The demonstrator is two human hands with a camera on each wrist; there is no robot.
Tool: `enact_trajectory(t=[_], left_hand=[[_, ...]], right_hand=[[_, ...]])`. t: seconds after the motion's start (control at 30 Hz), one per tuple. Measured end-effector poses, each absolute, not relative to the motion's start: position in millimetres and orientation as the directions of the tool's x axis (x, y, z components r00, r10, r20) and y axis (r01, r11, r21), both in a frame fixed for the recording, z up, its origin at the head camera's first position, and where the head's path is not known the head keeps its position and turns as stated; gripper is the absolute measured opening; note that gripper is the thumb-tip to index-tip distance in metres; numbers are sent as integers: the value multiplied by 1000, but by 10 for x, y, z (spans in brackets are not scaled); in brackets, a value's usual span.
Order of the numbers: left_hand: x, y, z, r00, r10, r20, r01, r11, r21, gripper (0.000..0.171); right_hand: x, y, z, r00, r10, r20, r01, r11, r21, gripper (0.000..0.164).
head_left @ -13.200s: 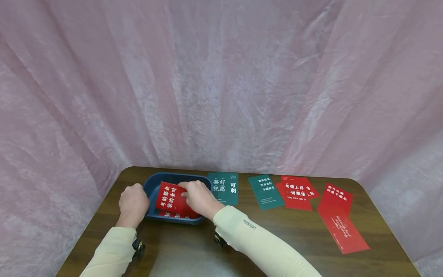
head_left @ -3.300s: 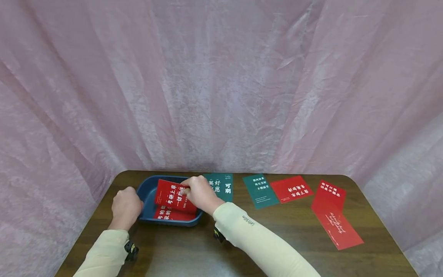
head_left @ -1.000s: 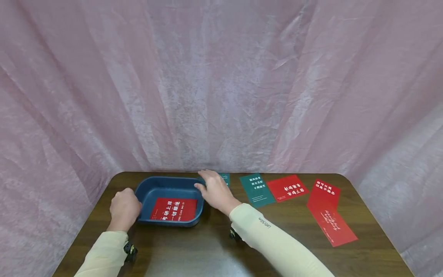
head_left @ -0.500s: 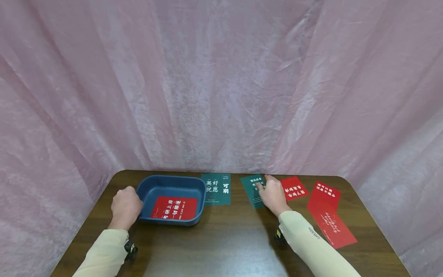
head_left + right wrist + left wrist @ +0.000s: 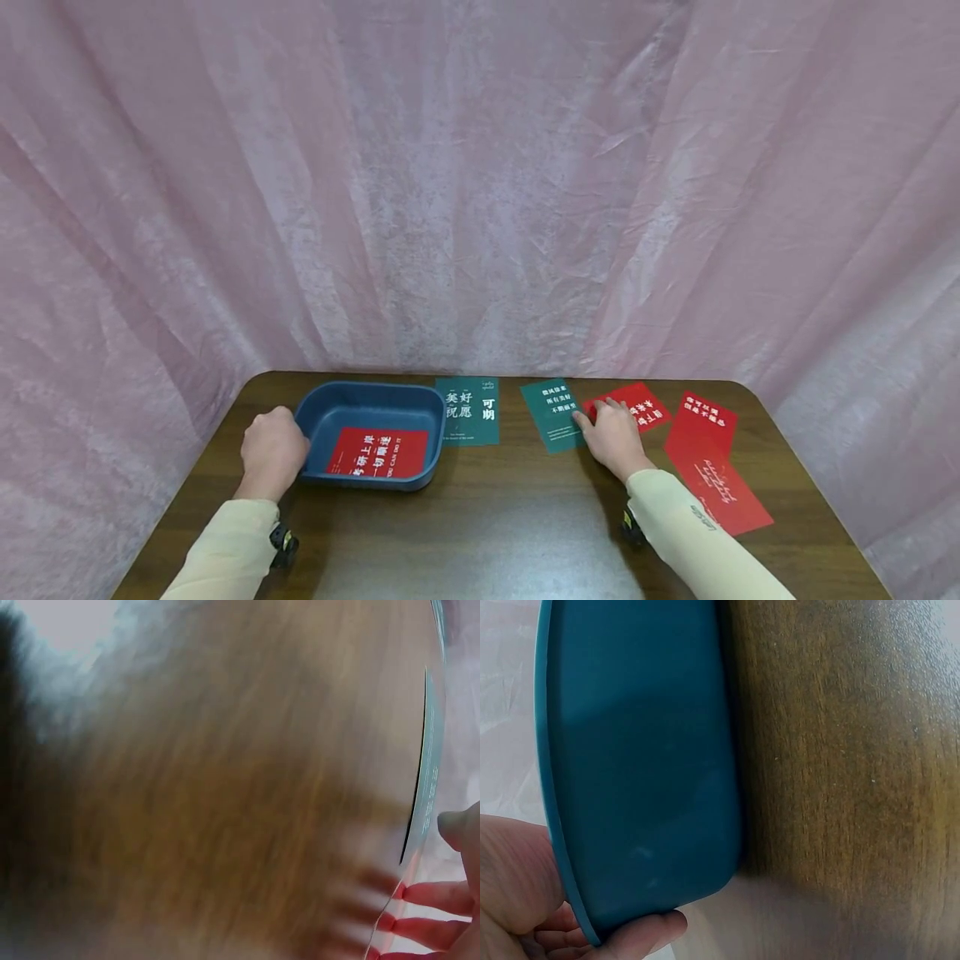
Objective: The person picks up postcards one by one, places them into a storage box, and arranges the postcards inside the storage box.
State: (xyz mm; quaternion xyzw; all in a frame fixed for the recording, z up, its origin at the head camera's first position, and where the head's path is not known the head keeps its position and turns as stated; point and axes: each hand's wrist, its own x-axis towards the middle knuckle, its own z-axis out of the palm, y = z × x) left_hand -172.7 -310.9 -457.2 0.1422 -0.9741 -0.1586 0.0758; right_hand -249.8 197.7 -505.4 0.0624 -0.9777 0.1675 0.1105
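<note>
At the left, my left hand (image 5: 274, 451) grips the end wall of a blue plastic tray (image 5: 360, 389); in the left wrist view its thumb (image 5: 654, 930) presses the outside of the tray's corner. Inside the tray lies a red card (image 5: 397, 454) with white characters. Over on the right, my right hand (image 5: 617, 439) reaches onto another red card (image 5: 645, 404), covering its left part. Its fingertips (image 5: 384, 921) meet that card's edge in the right wrist view, fingers spread and fairly straight. The thumb hovers by a green card (image 5: 553, 417).
A second green card (image 5: 472, 412) lies against the tray's right side. Farther right, two red cards (image 5: 702, 421) overlap on the wooden table (image 5: 480, 533). A pink curtain (image 5: 480, 208) hangs behind the table's back edge.
The red card carried earlier was laid in the tray and let go. My right hand then moved right, across the green card, onto the red card. The left hand stays on the tray.
</note>
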Motion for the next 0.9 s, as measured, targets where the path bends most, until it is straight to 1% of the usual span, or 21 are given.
enact_trajectory(t=[0.1, 0.17, 0.33, 0.43, 0.5, 0.53, 0.57, 0.63, 0.7, 0.77, 0.83, 0.9], left_hand=[[-1720, -3110, -4578, -947, -305, 101, -257, 909, 328, 19], [-1717, -3112, -4577, -945, -311, 101, -263, 908, 326, 19], [-1713, -3110, -4568, -942, -321, 93, -276, 905, 323, 19], [-1710, -3098, -4568, -945, -317, 85, -275, 906, 323, 19], [-1709, -3091, -4571, -945, -316, 83, -275, 905, 325, 20], [-1709, -3087, -4572, -945, -316, 83, -275, 905, 324, 20], [-1709, -3085, -4572, -945, -317, 83, -275, 905, 324, 20], [-1710, -3082, -4575, -943, -322, 85, -279, 905, 322, 21], [-1712, -3083, -4574, -942, -326, 86, -284, 904, 320, 22], [-1717, -3085, -4570, -941, -327, 85, -286, 904, 319, 22], [-1721, -3087, -4561, -941, -326, 86, -285, 905, 317, 22], [-1727, -3090, -4550, -942, -324, 84, -283, 905, 317, 22]], right_hand=[[-2499, 1988, -5047, -967, -53, 251, -144, 922, -360, 30], [-2499, 2000, -5036, -970, -31, 240, -124, 916, -382, 25], [-2488, 2067, -5017, -982, -4, 189, -87, 898, -432, 33], [-2483, 2129, -4998, -980, 33, 198, -63, 887, -458, 27], [-2487, 2177, -4974, -973, 76, 218, -32, 889, -456, 22], [-2491, 2199, -4953, -970, 107, 220, -2, 896, -445, 23], [-2494, 2222, -4930, -967, 135, 216, 30, 903, -429, 27], [-2496, 2262, -4883, -968, 193, 160, 116, 910, -397, 43], [-2493, 2297, -4836, -968, 244, 63, 206, 911, -358, 62], [-2485, 2322, -4799, -961, 274, -33, 270, 909, -319, 78], [-2474, 2338, -4778, -954, 286, -94, 301, 906, -297, 87], [-2474, 2354, -4764, -952, 283, -117, 305, 907, -291, 88]])
